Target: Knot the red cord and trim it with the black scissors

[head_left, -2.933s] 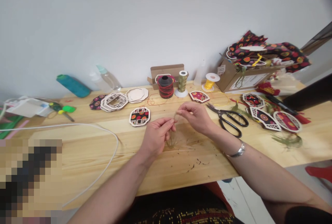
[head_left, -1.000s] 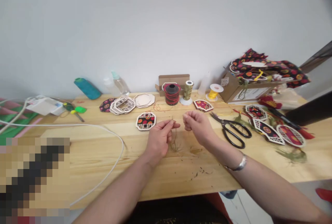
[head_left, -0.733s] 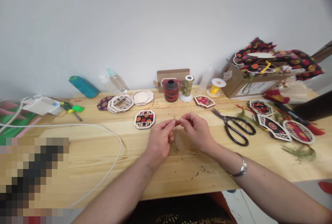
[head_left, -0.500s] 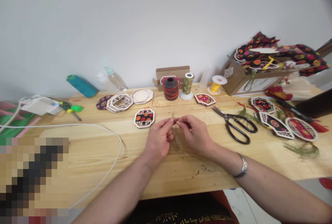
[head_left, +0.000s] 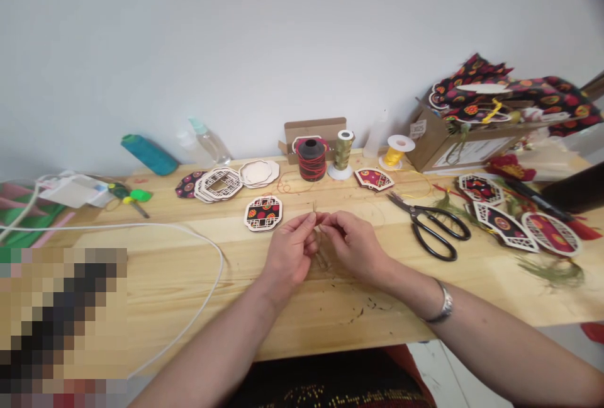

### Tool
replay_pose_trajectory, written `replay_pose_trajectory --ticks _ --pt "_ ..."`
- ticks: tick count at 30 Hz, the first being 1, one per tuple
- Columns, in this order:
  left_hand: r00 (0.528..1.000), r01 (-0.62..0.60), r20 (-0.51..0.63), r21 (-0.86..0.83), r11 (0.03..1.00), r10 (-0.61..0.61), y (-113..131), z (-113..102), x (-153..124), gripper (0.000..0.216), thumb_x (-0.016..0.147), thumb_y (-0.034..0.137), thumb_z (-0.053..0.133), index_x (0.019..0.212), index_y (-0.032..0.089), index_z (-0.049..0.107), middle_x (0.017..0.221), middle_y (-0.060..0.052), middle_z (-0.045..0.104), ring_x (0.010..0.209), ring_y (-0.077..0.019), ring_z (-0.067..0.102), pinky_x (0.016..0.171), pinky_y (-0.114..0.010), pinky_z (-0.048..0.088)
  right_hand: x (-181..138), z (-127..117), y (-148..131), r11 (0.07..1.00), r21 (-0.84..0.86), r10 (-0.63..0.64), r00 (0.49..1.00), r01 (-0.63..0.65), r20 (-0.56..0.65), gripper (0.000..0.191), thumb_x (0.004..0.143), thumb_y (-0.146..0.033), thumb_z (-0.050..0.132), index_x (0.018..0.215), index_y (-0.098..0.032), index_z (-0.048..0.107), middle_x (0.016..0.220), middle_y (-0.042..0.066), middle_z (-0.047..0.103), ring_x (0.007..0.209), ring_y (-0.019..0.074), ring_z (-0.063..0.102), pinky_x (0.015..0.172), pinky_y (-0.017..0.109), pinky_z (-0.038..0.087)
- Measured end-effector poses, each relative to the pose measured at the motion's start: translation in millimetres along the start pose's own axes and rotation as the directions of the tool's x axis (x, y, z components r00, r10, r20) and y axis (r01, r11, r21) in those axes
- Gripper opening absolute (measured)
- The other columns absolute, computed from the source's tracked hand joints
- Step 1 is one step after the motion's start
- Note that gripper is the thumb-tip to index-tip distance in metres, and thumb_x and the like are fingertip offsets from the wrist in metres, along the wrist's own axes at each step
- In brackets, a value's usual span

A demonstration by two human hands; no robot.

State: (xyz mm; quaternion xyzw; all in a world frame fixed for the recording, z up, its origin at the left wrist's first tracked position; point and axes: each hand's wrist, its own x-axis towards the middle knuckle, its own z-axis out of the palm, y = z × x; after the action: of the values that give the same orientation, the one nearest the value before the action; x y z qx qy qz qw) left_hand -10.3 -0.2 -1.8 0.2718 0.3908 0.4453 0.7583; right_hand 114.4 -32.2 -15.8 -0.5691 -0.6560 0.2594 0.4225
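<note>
Close together over the middle of the table, my left hand [head_left: 291,245] and my right hand [head_left: 353,241] both pinch a thin olive-green thread [head_left: 321,259]. A short end of it sticks up above the left fingertips, and loose strands hang down between the hands. The exact spot where the fingers meet is too small to make out. Just beyond my left hand lies an octagonal ornament [head_left: 263,214] with patterned fabric in a pale lattice frame. Black-handled scissors [head_left: 431,224] rest to the right of my right hand, blades slightly apart.
Behind the hands stand a red thread spool [head_left: 312,161], a green-gold spool [head_left: 343,155] and a yellow spool [head_left: 397,151]. Lattice frames [head_left: 218,185] lie at left. A cardboard box [head_left: 438,140] of fabric stands at right, near several ornaments [head_left: 507,225]. A white cable [head_left: 221,269] curves across the left.
Both hands stay nearly in place, fingers still pinched together. The hanging strands between them have shifted slightly, and the view has moved a little.
</note>
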Motion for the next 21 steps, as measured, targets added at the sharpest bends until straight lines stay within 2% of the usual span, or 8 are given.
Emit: replay_pose_trajectory --ticks 10,15,19,21 --pt "1.000 -0.012 0.003 0.021 1.000 0.012 -0.8 0.3 0.5 0.025 0.061 0.026 0.080 0.073 0.006 0.071 0.048 0.006 0.043 0.041 0.0003 0.026 0.038 -0.014 0.020 -0.2 0.0 -1.4 1.000 0.008 -0.004 1.000 0.003 0.006 0.011 0.085 -0.015 0.049 0.080 -0.019 0.058 0.084 0.005 0.069 0.077 0.0157 0.063 0.069 0.027 0.046" --pt "0.999 -0.040 -0.018 0.042 0.998 0.041 -1.0 1.2 -0.6 0.025 0.059 0.026 0.081 0.073 0.007 0.071 0.053 0.003 0.051 0.041 0.0001 0.028 0.038 -0.014 0.021 0.9 -0.2 -1.0 1.000 0.000 -0.003 1.000 0.003 0.004 0.010 0.084 -0.016 0.050 0.080 -0.020 0.058 0.085 0.005 0.069 0.076 0.0158 0.063 0.068 0.028 0.046" --pt "0.999 -0.039 -0.003 0.043 0.998 0.039 -0.9 0.6 -0.2 0.025 0.060 0.027 0.080 0.074 0.008 0.071 0.053 0.003 0.051 0.041 0.0001 0.027 0.038 -0.015 0.020 0.0 0.2 -1.1 1.000 0.006 -0.003 1.000 0.003 0.009 0.010 0.084 -0.016 0.050 0.079 -0.019 0.058 0.084 0.005 0.069 0.075 0.0156 0.062 0.068 0.028 0.046" --pt "0.999 -0.034 0.001 0.046 0.998 0.034 -0.5 0.6 -0.4 0.026 0.060 0.028 0.080 0.074 0.008 0.071 0.049 0.005 0.046 0.040 -0.0002 0.026 0.038 -0.015 0.019 -0.7 -1.1 -1.9 1.000 0.012 -0.005 1.000 0.005 0.012 0.010 0.084 -0.017 0.051 0.078 -0.019 0.058 0.082 0.004 0.068 0.072 0.0151 0.061 0.066 0.028 0.046"
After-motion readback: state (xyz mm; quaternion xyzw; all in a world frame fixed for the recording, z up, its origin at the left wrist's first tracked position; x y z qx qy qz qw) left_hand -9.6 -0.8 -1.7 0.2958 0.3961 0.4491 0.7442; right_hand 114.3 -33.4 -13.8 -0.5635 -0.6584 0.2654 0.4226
